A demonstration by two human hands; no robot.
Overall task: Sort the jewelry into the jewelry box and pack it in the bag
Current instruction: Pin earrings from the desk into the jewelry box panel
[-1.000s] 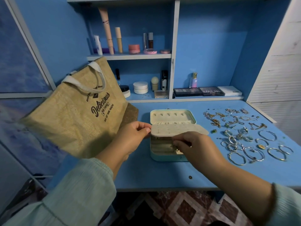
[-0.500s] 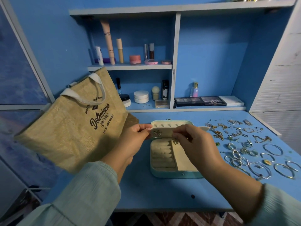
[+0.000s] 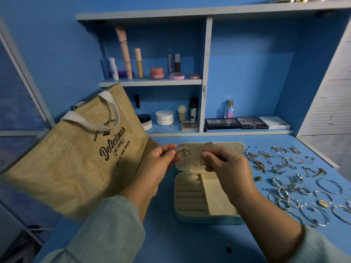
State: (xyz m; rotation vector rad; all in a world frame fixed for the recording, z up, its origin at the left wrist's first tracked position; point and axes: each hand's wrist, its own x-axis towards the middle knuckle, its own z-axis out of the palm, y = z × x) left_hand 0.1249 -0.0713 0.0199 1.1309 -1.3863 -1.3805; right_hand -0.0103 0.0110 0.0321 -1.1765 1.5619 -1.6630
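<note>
With our left hand (image 3: 159, 158) pinching the earring flap (image 3: 191, 156) steady over the open box (image 3: 206, 198) mid-counter, our right hand (image 3: 226, 164) pinches an earring (image 3: 202, 162) and should press its post squarely into a hole, without bending it.

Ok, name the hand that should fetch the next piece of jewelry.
Right. The right hand is nearest the loose jewelry spread on that side, while the left hand pinches the earring panel on the bag side.
</note>
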